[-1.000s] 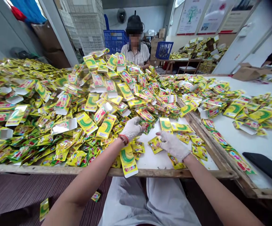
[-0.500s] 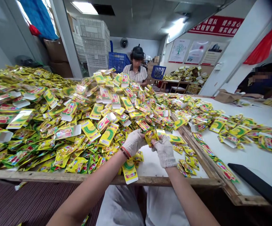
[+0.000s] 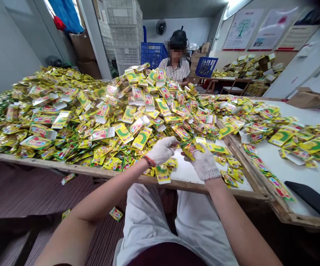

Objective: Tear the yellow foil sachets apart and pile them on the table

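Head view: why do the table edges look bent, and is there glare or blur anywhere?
Head view: the wide lens bends the wooden table edge; the foil packets at far left glint with glare; the right hand and its packet are sharp; the top right corner is dark.

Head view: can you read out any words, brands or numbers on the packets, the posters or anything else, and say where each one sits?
Nothing here can be read as text.
On the yellow packets in the pile: print is there, too blurred to read.
On the packet in the right hand: blurred and partly covered.
On the wall posters: headings too small to read.
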Motion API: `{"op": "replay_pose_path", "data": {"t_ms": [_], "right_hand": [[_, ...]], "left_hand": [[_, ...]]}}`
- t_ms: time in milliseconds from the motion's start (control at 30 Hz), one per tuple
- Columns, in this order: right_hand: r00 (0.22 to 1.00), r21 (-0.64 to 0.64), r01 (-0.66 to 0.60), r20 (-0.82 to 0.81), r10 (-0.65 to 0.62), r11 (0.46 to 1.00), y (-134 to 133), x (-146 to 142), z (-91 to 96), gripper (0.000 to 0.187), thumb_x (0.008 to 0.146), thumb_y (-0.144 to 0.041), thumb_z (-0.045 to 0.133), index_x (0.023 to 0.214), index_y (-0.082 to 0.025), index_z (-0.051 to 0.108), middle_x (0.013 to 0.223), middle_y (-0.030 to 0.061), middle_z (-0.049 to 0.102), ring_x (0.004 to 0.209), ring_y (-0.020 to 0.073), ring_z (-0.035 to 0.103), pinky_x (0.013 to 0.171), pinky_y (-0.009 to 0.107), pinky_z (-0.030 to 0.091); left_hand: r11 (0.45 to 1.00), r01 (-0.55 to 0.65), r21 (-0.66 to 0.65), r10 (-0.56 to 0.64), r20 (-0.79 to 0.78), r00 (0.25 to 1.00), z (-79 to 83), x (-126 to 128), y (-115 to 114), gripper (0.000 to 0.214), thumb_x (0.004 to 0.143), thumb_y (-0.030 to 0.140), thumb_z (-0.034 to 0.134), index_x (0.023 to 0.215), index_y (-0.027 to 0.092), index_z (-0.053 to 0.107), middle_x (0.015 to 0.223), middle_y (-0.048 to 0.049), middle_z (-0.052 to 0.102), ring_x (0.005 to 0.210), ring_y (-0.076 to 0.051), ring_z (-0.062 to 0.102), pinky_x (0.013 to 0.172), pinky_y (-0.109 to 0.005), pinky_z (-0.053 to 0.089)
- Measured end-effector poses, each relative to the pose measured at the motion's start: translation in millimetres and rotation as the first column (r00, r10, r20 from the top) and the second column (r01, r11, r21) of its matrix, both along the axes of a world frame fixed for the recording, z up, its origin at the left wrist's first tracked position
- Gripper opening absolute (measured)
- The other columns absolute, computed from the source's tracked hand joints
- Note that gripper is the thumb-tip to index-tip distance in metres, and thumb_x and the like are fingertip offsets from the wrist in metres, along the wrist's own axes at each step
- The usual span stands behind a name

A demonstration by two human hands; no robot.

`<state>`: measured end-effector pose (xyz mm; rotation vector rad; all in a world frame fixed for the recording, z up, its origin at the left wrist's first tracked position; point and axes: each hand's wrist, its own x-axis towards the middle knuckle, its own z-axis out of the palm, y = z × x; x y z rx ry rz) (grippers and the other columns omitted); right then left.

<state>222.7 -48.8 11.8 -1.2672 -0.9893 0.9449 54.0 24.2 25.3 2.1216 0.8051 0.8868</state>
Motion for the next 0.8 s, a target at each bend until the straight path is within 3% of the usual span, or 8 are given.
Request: {"op": "replay_pose_path", "data": {"t_ms": [67, 133, 200, 267, 400, 500, 667, 800], "right_hand": [[1.000, -0.019, 0.031, 0.001, -0.031, 0.999, -10, 8, -3.8, 0.028, 0.072, -0.039, 0.068, 0.091, -0.022, 0.056, 0.083, 0.0032, 0.065, 0.061, 0.0163, 0.065, 0.045, 0.024, 0.043], [0.998, -0.048, 0.057, 0.042, -0.055, 0.997, -23, 15, -12.3, 0.030, 0.069, -0.034, 0.069, 0.093, -0.021, 0.056, 0.078, 0.0008, 0.063, 0.054, 0.0146, 0.063, 0.041, 0.022, 0.039], [0.996, -0.075, 0.049, 0.076, -0.043, 0.996, -36, 19, -21.7, 0.030, 0.069, -0.035, 0.068, 0.092, -0.020, 0.055, 0.072, -0.0008, 0.062, 0.048, 0.0135, 0.060, 0.038, 0.022, 0.036], [0.995, -0.079, 0.023, 0.096, -0.015, 0.997, -46, 18, -28.5, 0.028, 0.071, -0.038, 0.066, 0.089, -0.020, 0.054, 0.063, -0.0017, 0.061, 0.044, 0.0130, 0.056, 0.038, 0.022, 0.036], [0.981, 0.026, 0.150, 0.121, -0.152, 0.988, -51, 11, -31.2, 0.029, 0.075, -0.044, 0.063, 0.089, -0.020, 0.055, 0.056, -0.0028, 0.059, 0.045, 0.0136, 0.057, 0.042, 0.023, 0.040], [0.969, 0.060, 0.225, 0.087, -0.230, 0.972, -45, 10, -30.3, 0.031, 0.072, -0.046, 0.066, 0.087, -0.021, 0.056, 0.056, -0.0023, 0.058, 0.048, 0.0167, 0.061, 0.043, 0.025, 0.041], [0.980, 0.061, 0.196, 0.034, -0.198, 0.979, -35, 16, -36.9, 0.032, 0.071, -0.047, 0.068, 0.087, -0.022, 0.056, 0.058, -0.0024, 0.059, 0.045, 0.0163, 0.060, 0.039, 0.024, 0.039], [0.974, 0.057, 0.227, 0.011, -0.228, 0.972, -31, 19, -48.3, 0.028, 0.077, -0.048, 0.061, 0.089, -0.023, 0.054, 0.063, -0.0029, 0.061, 0.042, 0.0123, 0.055, 0.037, 0.022, 0.036]], "left_hand": [[0.954, 0.189, 0.233, -0.098, -0.351, 0.931, 4.0, -26, -2, 0.045, 0.070, 0.008, 0.057, 0.113, 0.020, 0.064, 0.114, -0.0107, 0.062, 0.102, -0.026, 0.058, 0.087, -0.036, 0.045], [0.882, 0.349, 0.318, -0.102, -0.593, 0.799, 2.0, -45, -9, 0.062, 0.066, 0.006, 0.061, 0.124, 0.027, 0.059, 0.133, -0.0133, 0.054, 0.118, -0.033, 0.052, 0.096, -0.045, 0.041], [0.834, 0.407, 0.373, -0.057, -0.676, 0.735, -3.1, -53, -18, 0.058, 0.070, 0.009, 0.062, 0.123, 0.031, 0.059, 0.145, -0.0128, 0.044, 0.132, -0.037, 0.040, 0.105, -0.053, 0.031], [0.833, 0.419, 0.363, -0.064, -0.688, 0.723, -6.0, -50, -23, 0.046, 0.075, 0.011, 0.060, 0.116, 0.031, 0.063, 0.145, -0.0110, 0.046, 0.135, -0.034, 0.038, 0.110, -0.053, 0.025], [0.965, 0.218, 0.149, -0.101, -0.555, 0.826, 2.1, -34, -16, 0.044, 0.071, 0.013, 0.062, 0.113, 0.027, 0.063, 0.117, -0.0072, 0.066, 0.113, -0.025, 0.058, 0.103, -0.036, 0.039], [0.997, 0.064, 0.044, -0.036, -0.461, 0.886, 10.5, -19, -1, 0.037, 0.072, 0.017, 0.060, 0.108, 0.024, 0.065, 0.101, -0.0021, 0.070, 0.095, -0.020, 0.063, 0.087, -0.028, 0.047], [0.993, -0.055, 0.102, 0.104, -0.577, 0.810, 8.5, 10, 13, 0.018, 0.072, 0.023, 0.062, 0.089, 0.020, 0.066, 0.084, -0.0051, 0.070, 0.080, -0.022, 0.066, 0.076, -0.031, 0.049], [0.957, -0.156, 0.246, 0.280, -0.631, 0.724, -4.5, 35, 1, 0.043, 0.072, 0.047, 0.065, 0.100, 0.016, 0.061, 0.098, -0.0196, 0.067, 0.096, -0.037, 0.064, 0.082, -0.046, 0.047]]}}
